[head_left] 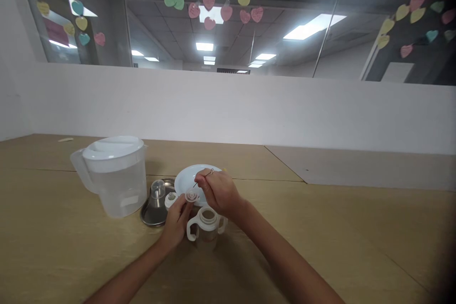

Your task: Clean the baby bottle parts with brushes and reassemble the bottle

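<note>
My left hand point(176, 221) pinches a clear, round silicone bottle nipple point(192, 194) by its rim. Above it, my right hand point(223, 192) is closed on a thin wire tool with a looped end point(212, 171), its other end pointing down at the nipple. Whether the tip touches the nipple or is inside it, I cannot tell. Just below both hands stands an uncapped baby bottle point(207, 233) with two white side handles. A white piece, likely a collar point(171, 199), sits beside my left fingers. Behind my hands is a white plate or shallow bowl point(183, 175), partly hidden.
A metal tray point(151, 218) at the left carries a clear dome cap point(157, 191). Further left stands a large lidded plastic pitcher point(123, 185) with liquid in it. The wooden table point(320, 237) meets a white wall point(231, 109) under a window with heart-shaped notes.
</note>
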`<state>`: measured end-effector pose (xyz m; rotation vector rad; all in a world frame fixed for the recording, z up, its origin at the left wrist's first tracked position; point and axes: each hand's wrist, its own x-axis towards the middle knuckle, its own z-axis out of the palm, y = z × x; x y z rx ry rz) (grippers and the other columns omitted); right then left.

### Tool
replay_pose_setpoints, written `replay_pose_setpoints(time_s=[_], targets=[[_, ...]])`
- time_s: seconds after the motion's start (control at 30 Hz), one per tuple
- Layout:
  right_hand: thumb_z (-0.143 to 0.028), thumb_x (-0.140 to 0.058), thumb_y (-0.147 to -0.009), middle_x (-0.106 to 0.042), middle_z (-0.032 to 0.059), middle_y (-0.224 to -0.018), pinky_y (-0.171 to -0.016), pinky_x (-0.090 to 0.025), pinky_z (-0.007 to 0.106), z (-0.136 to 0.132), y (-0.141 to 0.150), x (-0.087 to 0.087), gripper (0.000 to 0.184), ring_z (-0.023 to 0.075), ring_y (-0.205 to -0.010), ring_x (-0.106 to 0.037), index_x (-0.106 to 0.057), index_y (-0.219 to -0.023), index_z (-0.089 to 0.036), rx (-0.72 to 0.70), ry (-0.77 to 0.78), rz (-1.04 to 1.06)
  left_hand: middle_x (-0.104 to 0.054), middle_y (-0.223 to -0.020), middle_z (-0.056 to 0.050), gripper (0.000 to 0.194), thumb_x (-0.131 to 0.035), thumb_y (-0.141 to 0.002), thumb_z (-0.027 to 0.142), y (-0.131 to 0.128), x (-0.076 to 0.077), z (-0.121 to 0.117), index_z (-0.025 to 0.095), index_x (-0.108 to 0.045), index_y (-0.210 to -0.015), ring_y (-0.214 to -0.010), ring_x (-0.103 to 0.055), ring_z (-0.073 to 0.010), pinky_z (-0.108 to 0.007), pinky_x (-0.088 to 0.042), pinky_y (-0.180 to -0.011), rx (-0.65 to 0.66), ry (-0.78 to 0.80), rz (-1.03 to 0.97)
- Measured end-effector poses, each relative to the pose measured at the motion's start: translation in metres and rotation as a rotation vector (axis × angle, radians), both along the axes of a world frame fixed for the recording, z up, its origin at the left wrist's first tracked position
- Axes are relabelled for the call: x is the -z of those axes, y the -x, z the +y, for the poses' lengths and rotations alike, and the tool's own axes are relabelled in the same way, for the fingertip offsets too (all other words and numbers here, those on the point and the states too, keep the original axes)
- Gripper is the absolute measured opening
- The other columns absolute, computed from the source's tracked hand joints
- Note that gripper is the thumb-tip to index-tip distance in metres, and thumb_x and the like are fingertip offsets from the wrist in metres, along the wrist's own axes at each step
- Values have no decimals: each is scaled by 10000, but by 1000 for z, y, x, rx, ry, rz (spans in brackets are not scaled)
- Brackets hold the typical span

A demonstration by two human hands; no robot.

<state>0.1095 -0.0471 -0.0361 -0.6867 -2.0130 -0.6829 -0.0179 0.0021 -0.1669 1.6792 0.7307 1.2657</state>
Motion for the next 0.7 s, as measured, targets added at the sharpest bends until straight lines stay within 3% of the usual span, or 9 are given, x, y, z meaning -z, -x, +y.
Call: replay_pose_setpoints(time_s=[0.3, 0.7], targets=[[-267, -152, -992, -562, 26, -602, -484, -322, 245, 8, 1, 7, 397, 117, -532, -491, -442, -739, -171, 50, 114, -81, -540, -696, -13, 364, -453, -838, 493, -1, -4, -3, 149, -552, -773, -630, -468, -142, -233, -375, -578, -21, 9, 5], [-263, -95, -988, -515, 22, -592, -495, -322, 255, 5, 3, 5, 431, 131, -521, -454, -445, -754, -173, 62, 139, -139, -543, -700, -20, 358, -446, -850, 471, 1, -4, -2, 143, -568, -775, -654, -475, -149, -246, -374, -595, -47, -44, 42]])
